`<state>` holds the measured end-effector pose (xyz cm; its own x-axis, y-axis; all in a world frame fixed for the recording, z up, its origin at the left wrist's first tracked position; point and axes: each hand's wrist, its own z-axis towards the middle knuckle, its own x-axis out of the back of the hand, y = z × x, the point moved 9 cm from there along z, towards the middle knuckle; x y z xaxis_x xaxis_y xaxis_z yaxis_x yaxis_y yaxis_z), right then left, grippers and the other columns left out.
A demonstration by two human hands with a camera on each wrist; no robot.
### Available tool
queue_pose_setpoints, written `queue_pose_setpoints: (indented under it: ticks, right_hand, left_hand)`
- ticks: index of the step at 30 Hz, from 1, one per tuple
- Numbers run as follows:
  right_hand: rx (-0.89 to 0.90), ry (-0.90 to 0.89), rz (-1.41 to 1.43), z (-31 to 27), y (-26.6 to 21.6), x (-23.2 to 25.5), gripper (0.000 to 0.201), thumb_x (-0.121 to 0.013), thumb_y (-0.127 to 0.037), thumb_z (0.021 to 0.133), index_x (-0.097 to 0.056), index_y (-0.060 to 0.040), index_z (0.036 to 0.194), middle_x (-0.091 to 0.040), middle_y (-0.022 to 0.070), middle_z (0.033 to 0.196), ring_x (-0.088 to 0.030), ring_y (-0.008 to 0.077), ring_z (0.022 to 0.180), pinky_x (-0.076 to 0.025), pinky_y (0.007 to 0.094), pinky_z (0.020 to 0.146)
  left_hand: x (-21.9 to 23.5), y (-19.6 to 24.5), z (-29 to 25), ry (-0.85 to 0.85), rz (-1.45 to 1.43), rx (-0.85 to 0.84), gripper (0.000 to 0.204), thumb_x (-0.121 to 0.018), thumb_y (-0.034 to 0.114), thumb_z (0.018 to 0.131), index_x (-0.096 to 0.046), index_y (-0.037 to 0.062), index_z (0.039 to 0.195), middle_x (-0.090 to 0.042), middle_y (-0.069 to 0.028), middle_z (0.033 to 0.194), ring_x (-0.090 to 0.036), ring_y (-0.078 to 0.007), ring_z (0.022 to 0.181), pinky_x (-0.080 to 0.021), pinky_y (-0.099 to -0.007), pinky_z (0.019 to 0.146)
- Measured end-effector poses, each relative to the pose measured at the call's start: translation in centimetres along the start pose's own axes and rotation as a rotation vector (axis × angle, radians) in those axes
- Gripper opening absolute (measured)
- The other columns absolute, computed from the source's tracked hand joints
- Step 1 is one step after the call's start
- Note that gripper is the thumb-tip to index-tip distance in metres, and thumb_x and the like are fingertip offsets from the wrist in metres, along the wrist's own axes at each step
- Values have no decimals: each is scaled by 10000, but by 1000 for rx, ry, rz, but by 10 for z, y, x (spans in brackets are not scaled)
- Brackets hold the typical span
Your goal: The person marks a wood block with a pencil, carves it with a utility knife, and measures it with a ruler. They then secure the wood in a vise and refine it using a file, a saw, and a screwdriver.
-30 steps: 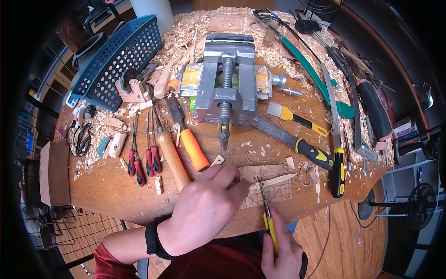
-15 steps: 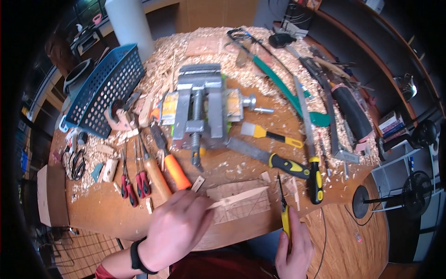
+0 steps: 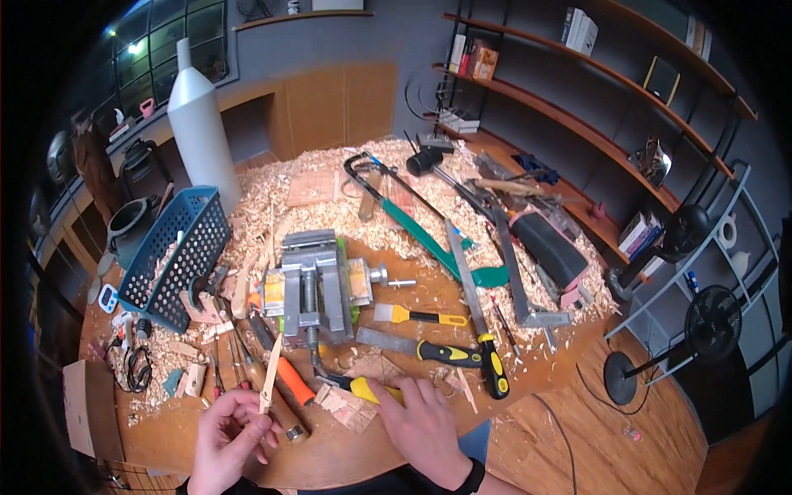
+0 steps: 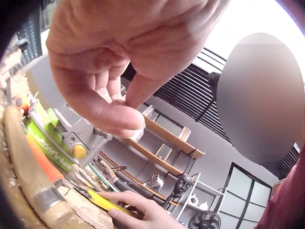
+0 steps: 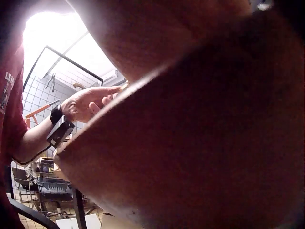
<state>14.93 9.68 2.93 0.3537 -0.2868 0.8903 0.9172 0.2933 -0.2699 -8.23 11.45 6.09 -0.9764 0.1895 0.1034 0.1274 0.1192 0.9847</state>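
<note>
Between thumb and fingers, the left hand (image 3: 230, 439) pinches a slim, pointed piece of light wood (image 3: 271, 373), held upright above the table's front edge. The right hand (image 3: 423, 426) rests on the yellow handle (image 3: 373, 390) of a knife lying over a flat wooden board with drawn lines (image 3: 353, 411). In the left wrist view the right hand (image 4: 145, 212) has its fingers over the yellow handle (image 4: 107, 202). The left hand (image 4: 112, 62) fills the top of that view, its thumb and fingertips together. The right wrist view is mostly blocked by a dark blurred surface.
A metal vise (image 3: 313, 285) stands behind the board. Orange-handled chisel (image 3: 294, 381), brush (image 3: 421, 316), rasp (image 3: 450, 353) and a yellow-black handled file (image 3: 493, 370) lie around it. A blue basket (image 3: 177, 260) stands left; wood shavings (image 3: 305, 216) cover the back.
The left hand has lifted the pointed wood off the board and turned it upright. The right hand has moved left with the knife and lowered it to the board. The head view has tilted up.
</note>
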Motion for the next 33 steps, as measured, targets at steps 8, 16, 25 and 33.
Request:
queue_pose_setpoints:
  ticks: [8, 16, 25, 33]
  right_hand:
    - [15, 30, 160, 8, 0, 24, 390, -657, -160, 855, -638, -107, 1241, -585, 77, 1130, -537, 297, 1064, -425, 423, 903]
    - [108, -120, 237, 32, -19, 48, 334, -697, -105, 809, -665, -82, 1141, -612, 93, 1028, -573, 307, 993, -445, 409, 859]
    - [180, -113, -60, 38, -44, 40, 309, -604, -61, 888, -621, -33, 1196, -648, 182, 1122, -632, 364, 999, -516, 419, 816]
    - [352, -202, 270, 70, -179, -35, 239, -648, -113, 834, -622, -55, 1064, -634, 93, 973, -663, 259, 831, -544, 365, 695]
  left_hand:
    - [50, 18, 14, 131, -198, -187, 157, -513, 94, 1012, -480, 40, 1156, -616, -47, 802, -589, -101, 606, -434, -188, 433]
    - [108, 61, 25, 291, -219, -394, 195, -522, 151, 1028, -495, 72, 1204, -614, -38, 865, -577, -92, 641, -429, -185, 450]
    - [111, 72, 62, 159, -297, -501, 162, -536, 112, 1022, -470, 67, 1163, -595, -6, 846, -510, -40, 605, -349, -164, 454]
    - [122, 53, 70, 140, -346, -567, 187, -475, 107, 1047, -403, 90, 1219, -583, -21, 827, -416, -26, 550, -281, -166, 466]
